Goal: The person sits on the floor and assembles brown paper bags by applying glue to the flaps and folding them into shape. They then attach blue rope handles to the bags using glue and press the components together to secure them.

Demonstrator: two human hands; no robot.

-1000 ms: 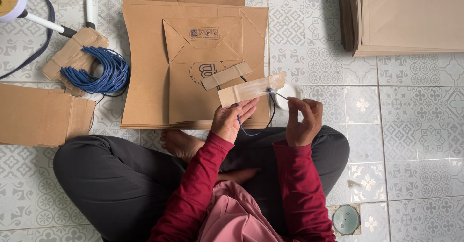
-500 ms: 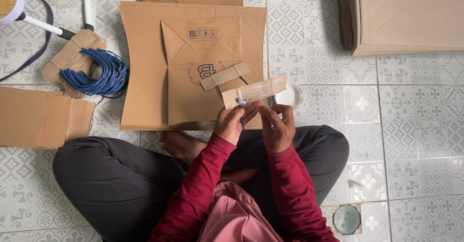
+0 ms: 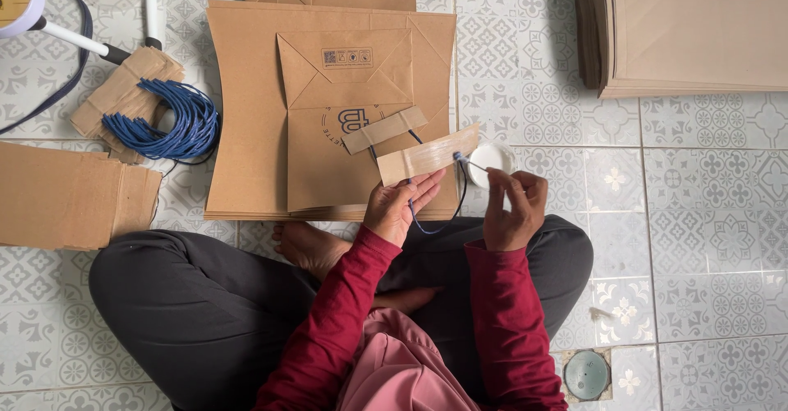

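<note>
Tiled floor, right hand moved off strip

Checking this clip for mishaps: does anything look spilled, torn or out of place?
Nothing stands out. The left hand holds a cardboard strip with a blue cord; the right hand holds a small stick. The paper bags lie flat, uncreased.

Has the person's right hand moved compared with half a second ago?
Yes. The right hand has shifted rightward, away from the left hand, and now sits just below the small round white container on the tiled floor.
</note>
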